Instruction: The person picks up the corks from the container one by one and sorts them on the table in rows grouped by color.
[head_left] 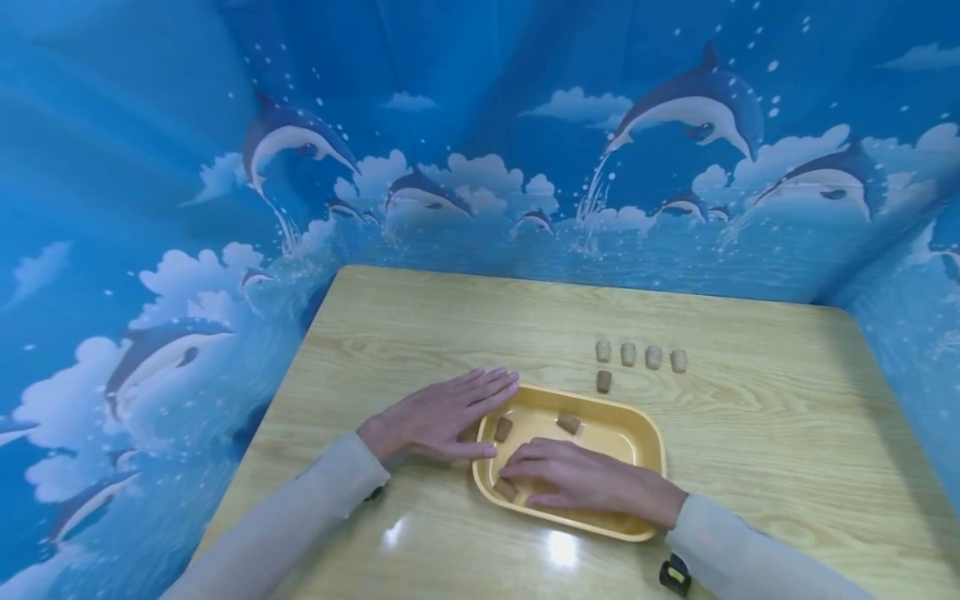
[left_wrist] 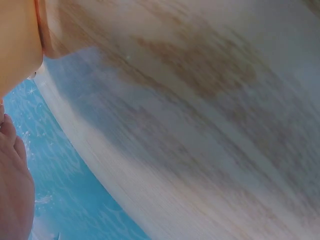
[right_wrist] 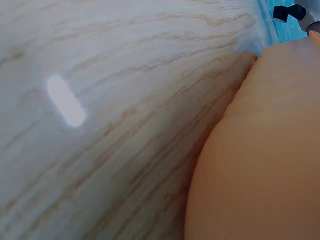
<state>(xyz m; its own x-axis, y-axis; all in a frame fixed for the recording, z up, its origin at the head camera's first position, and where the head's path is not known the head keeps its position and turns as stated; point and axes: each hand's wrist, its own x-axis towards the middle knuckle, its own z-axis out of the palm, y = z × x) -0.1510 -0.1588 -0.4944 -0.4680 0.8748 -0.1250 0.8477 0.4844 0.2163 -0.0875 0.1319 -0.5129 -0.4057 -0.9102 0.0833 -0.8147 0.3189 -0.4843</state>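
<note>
My left hand rests on the left rim of a yellow tray, its fingers straight and pointing to the far side. Inside the tray, my right hand is lowered with bent fingers. Its fingertips are at a small brown block in the near left corner, while the thumb stands a little apart from that block. Another brown block lies by the tray's left wall, and a third brown block lies near the far wall. The right palm is hidden. Neither wrist view shows the fingers' contact with a block.
Beyond the tray, several pale small blocks stand in a row on the wood-grain table. One darker brown block stands just in front of the row's left end. A blue dolphin-print curtain surrounds the table.
</note>
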